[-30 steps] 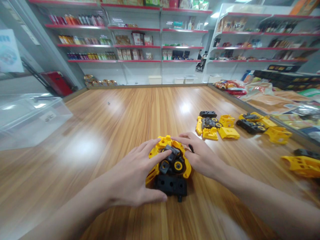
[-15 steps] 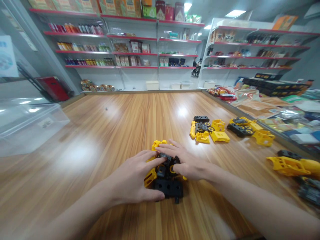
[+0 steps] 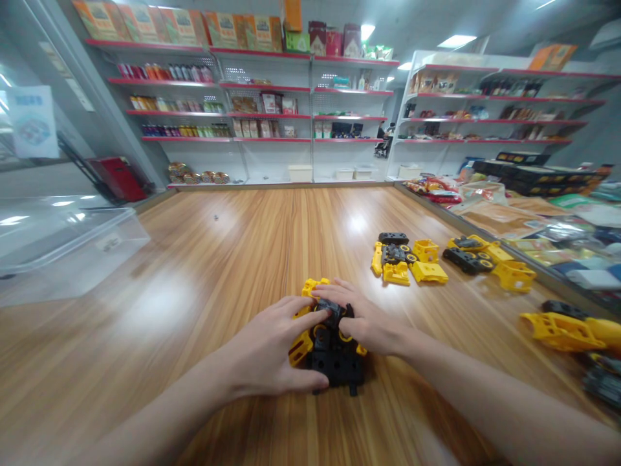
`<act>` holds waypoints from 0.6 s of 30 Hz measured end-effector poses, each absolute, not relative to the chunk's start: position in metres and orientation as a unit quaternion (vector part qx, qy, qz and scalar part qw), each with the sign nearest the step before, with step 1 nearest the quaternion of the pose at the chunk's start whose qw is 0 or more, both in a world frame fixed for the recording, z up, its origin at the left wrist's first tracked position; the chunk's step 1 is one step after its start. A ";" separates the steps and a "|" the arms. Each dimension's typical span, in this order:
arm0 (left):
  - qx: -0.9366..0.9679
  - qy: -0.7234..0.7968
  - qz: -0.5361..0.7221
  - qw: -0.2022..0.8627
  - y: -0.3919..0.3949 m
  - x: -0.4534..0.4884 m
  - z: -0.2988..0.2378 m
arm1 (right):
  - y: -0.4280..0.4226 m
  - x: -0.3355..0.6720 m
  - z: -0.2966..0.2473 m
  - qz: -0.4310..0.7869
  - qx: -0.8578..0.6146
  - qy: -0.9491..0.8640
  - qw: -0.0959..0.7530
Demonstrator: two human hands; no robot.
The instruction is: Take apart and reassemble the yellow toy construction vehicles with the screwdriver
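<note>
Close to me on the wooden table lies a cluster of yellow and black toy vehicle parts (image 3: 334, 362), with dark wheels showing yellow rims. From the left, my left hand (image 3: 276, 343) spreads over it, fingers stretched across the top and thumb along the black block at the near end. My right hand (image 3: 366, 323) lies against the far right side, its fingers extended towards the yellow piece (image 3: 313, 286) at the far end. Both hands are open and touch the parts without closing round any one piece. The hands hide some of the cluster.
To the right lie more yellow and black toy parts (image 3: 396, 273), a second group (image 3: 513, 275) and a third (image 3: 563, 331). A clear plastic bin (image 3: 111, 243) stands at left. Packaged goods (image 3: 504, 220) line the right edge; stocked shelves (image 3: 272, 139) stand beyond.
The whole view has shifted slightly, so everything appears a little lower and further right. My hands keep nearly the same pose on the toy parts.
</note>
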State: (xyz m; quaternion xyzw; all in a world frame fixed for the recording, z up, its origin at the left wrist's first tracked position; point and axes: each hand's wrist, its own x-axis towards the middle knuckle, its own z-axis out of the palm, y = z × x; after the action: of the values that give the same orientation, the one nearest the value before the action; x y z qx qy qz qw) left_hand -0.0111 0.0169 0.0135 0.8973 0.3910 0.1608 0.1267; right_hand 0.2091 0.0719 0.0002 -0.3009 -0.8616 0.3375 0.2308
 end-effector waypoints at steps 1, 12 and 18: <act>0.896 0.390 0.171 0.128 0.017 -0.012 0.016 | 0.072 0.210 0.002 0.339 -0.310 -0.852 0.252; 0.747 0.447 0.482 0.097 0.021 -0.029 0.015 | 0.089 0.229 0.008 0.353 -0.477 -0.696 0.404; 0.762 0.427 0.480 0.087 0.018 -0.027 0.020 | 0.070 0.221 0.014 0.346 -0.458 -0.744 0.342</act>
State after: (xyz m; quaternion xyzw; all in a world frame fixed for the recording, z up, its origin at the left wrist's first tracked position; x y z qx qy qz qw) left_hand -0.0275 0.0177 0.0198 0.7616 0.4268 0.4800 0.0867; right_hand 0.2212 0.0704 0.0141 -0.4581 -0.7435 0.3465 0.3424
